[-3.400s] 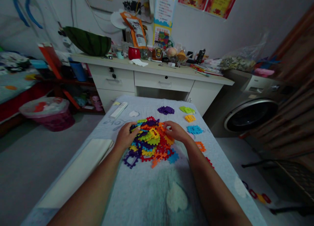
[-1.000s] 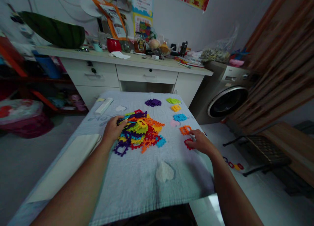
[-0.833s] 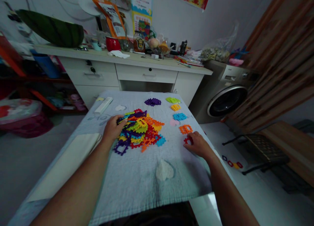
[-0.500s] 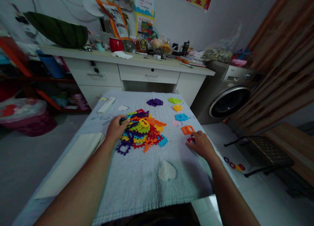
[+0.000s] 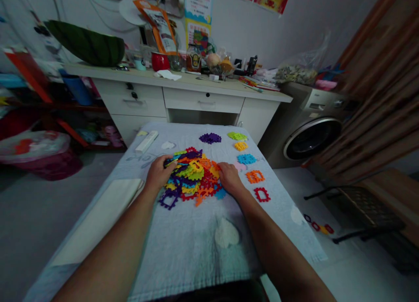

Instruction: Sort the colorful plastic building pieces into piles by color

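Note:
A heap of colourful notched plastic interlocking pieces [image 5: 193,176] lies on the cloth-covered table. My left hand [image 5: 159,174] is at the heap's left edge, its thumb and fingers closed around pieces there. On the opposite side, my right hand [image 5: 230,176] has its fingers together against an orange piece [image 5: 214,165]; the fingertips are partly hidden. To the right, apart from the heap, is a column of sorted pieces: a red square frame [image 5: 262,194], orange pieces [image 5: 255,176], blue pieces [image 5: 246,159], yellow pieces [image 5: 241,146] and lime green pieces [image 5: 237,136]. Purple pieces [image 5: 210,138] form a group behind the heap.
A long white box [image 5: 147,141] rests at the table's back left. Beyond stands a cluttered white desk [image 5: 203,99], with a washing machine [image 5: 307,123] at its right. A few linked pieces [image 5: 316,226] lie on the floor beside a woven stool [image 5: 360,206].
My right hand has moved left from the red piece to the heap, leaving the red frame on the cloth below the orange pieces. My left hand stays at the heap.

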`<state>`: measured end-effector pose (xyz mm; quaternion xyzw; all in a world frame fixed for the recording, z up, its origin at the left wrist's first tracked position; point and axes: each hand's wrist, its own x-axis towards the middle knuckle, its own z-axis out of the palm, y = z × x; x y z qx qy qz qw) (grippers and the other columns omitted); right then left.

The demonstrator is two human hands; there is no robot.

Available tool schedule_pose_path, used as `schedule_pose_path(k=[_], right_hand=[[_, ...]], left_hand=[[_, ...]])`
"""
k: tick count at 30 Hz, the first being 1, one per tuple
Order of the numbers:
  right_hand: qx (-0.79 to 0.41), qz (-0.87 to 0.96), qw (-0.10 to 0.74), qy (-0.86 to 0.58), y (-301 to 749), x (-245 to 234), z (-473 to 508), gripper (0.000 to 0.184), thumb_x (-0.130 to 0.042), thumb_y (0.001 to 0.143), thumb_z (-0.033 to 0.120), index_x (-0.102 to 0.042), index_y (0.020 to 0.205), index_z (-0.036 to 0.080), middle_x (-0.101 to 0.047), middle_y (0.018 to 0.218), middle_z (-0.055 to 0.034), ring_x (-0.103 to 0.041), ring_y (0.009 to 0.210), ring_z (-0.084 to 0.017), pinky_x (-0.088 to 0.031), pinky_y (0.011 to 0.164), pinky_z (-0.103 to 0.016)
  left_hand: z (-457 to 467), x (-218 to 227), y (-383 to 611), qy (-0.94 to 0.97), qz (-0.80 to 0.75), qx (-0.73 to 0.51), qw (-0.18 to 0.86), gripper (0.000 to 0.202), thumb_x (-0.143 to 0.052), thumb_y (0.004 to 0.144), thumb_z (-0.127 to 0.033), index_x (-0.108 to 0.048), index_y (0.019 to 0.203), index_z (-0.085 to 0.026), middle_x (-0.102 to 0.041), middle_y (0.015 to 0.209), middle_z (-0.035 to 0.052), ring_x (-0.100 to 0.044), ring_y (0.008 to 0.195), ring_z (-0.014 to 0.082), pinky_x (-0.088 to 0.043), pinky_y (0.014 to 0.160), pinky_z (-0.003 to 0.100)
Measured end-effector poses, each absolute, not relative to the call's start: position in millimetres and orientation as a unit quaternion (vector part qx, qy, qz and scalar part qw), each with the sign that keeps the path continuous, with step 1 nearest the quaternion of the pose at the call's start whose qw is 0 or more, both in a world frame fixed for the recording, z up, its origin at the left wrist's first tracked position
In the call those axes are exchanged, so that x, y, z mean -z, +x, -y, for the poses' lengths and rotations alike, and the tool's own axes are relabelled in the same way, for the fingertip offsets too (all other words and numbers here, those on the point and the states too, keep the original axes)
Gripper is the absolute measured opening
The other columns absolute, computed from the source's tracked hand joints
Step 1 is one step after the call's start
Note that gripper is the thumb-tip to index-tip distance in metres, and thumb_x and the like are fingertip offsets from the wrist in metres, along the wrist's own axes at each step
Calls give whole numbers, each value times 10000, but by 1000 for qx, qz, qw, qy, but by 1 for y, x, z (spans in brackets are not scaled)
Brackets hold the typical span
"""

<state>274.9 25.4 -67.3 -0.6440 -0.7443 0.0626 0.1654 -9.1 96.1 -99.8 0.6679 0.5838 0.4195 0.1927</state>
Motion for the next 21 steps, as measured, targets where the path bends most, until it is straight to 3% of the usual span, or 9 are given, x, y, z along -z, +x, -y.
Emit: schedule_pose_path(k=[6,11,21], right_hand=[[-68,734,216,-641,283,80,-25,297,-496,897,165,-643,1155,147,-679,1122,-119,-572,1060,-216,-374,961,-320],[-77,721,249,-643,283,80,-23,276,-464,921,169,-660,1115,157,-692,1106,-109,-585,1033,-208,-391,947,-305],[-100,674,282,-675,278,72,-21,473,-426,899,167,-486,1368,152,-707,1020,-95,-617,942,-216,-449,877,-328]], left_hand=[[-97,102,-10,671,-581,-422,187,422,-552,790,-532,-646,1048,-212,-674,1094,66,-614,1015,248,-458,941,379],[-96,102,-10,672,-580,-420,189,427,-548,790,-531,-646,1051,-208,-676,1088,64,-619,1002,246,-464,926,373],[-95,102,-12,670,-580,-421,194,404,-555,790,-513,-642,1058,-224,-671,1090,58,-610,1033,246,-458,949,371]])
